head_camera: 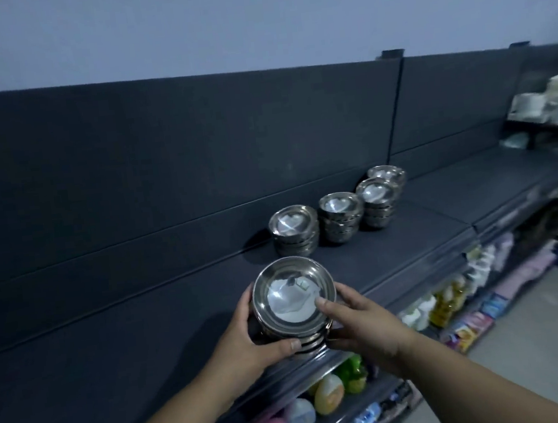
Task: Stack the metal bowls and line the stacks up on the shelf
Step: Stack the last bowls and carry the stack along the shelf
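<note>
A stack of shiny metal bowls (292, 299) stands near the front edge of the dark shelf (148, 356). My left hand (250, 345) grips the stack's left side, thumb across its lower front. My right hand (361, 323) holds the right side, with its thumb over the top bowl's rim. Behind it, several more bowl stacks run back along the shelf: the nearest stack (294, 230), a middle stack (341, 217), and a further stack (377, 201) with another stack (387, 174) behind it.
The shelf's dark back panel (160, 148) rises behind the bowls. Below the shelf lie colourful egg-shaped items (327, 394) and packaged goods (468, 325). White containers (555, 103) sit on a higher shelf at the far right. A pale floor aisle (542, 338) runs to the right.
</note>
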A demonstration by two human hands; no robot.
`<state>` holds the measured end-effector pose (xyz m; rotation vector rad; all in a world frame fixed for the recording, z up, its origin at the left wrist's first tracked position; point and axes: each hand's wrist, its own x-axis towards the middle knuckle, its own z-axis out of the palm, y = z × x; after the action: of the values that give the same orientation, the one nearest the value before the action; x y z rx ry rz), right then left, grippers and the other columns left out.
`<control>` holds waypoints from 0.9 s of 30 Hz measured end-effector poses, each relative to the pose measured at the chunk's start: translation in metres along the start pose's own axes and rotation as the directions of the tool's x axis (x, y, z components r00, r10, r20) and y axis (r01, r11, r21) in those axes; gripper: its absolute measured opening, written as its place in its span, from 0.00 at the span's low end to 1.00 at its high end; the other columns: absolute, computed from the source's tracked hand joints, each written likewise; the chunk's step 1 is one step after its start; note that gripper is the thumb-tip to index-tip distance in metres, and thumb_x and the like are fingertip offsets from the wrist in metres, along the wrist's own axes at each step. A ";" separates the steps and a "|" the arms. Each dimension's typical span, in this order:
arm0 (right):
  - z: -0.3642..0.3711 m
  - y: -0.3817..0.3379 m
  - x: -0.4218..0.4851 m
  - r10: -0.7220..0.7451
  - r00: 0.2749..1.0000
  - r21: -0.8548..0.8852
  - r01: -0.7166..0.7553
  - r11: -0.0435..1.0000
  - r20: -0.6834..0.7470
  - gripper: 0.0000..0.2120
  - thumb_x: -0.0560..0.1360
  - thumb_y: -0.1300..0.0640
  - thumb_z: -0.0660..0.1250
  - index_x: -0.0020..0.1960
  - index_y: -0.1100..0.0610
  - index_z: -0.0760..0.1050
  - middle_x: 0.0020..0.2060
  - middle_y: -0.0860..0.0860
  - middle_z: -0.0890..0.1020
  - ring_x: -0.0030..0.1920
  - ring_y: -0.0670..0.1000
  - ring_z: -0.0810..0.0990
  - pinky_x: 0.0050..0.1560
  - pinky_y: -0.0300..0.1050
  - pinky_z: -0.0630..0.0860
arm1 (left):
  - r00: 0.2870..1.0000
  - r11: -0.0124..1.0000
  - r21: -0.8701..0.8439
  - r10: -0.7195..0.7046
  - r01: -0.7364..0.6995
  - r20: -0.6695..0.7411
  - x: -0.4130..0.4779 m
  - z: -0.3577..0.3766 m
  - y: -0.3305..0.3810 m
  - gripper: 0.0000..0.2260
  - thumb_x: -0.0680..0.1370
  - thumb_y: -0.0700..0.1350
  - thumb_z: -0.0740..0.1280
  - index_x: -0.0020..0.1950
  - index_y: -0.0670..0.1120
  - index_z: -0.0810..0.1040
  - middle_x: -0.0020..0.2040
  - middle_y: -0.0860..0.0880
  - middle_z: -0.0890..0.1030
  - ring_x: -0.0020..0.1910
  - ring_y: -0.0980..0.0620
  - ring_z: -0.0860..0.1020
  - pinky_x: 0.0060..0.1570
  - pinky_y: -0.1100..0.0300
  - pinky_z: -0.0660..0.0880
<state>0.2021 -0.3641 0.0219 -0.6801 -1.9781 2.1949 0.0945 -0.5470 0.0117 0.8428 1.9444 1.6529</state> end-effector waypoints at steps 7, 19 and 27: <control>-0.164 0.009 -0.080 -0.008 0.983 0.030 0.014 0.999 -0.184 0.24 0.73 0.46 0.71 0.67 0.42 0.70 0.57 0.47 0.83 0.57 0.53 0.82 0.55 0.51 0.80 | 0.980 1.000 -0.017 0.000 0.003 0.199 0.028 0.171 0.030 0.42 0.60 0.49 0.82 0.66 0.69 0.63 0.63 0.62 0.76 0.63 0.63 0.73 0.61 0.62 0.73; -0.398 0.016 -0.156 0.015 0.916 0.025 -0.006 1.000 -0.400 0.18 0.76 0.47 0.67 0.65 0.43 0.71 0.55 0.47 0.82 0.53 0.53 0.82 0.52 0.49 0.80 | 0.935 1.000 0.018 -0.006 -0.001 0.356 0.079 0.426 0.073 0.46 0.63 0.49 0.81 0.73 0.64 0.58 0.66 0.59 0.73 0.59 0.52 0.75 0.62 0.46 0.72; -0.489 0.005 -0.075 0.026 0.902 0.011 -0.023 1.000 -0.432 0.20 0.74 0.43 0.68 0.65 0.40 0.70 0.57 0.47 0.81 0.55 0.53 0.81 0.59 0.54 0.77 | 0.919 0.998 -0.048 -0.008 0.029 0.393 0.193 0.486 0.070 0.42 0.66 0.42 0.79 0.71 0.63 0.60 0.60 0.63 0.74 0.56 0.69 0.72 0.47 0.71 0.74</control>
<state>0.4636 0.0560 0.0107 -1.0867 -1.7385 1.8489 0.3001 -0.0615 0.0019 1.0409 1.6177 1.3869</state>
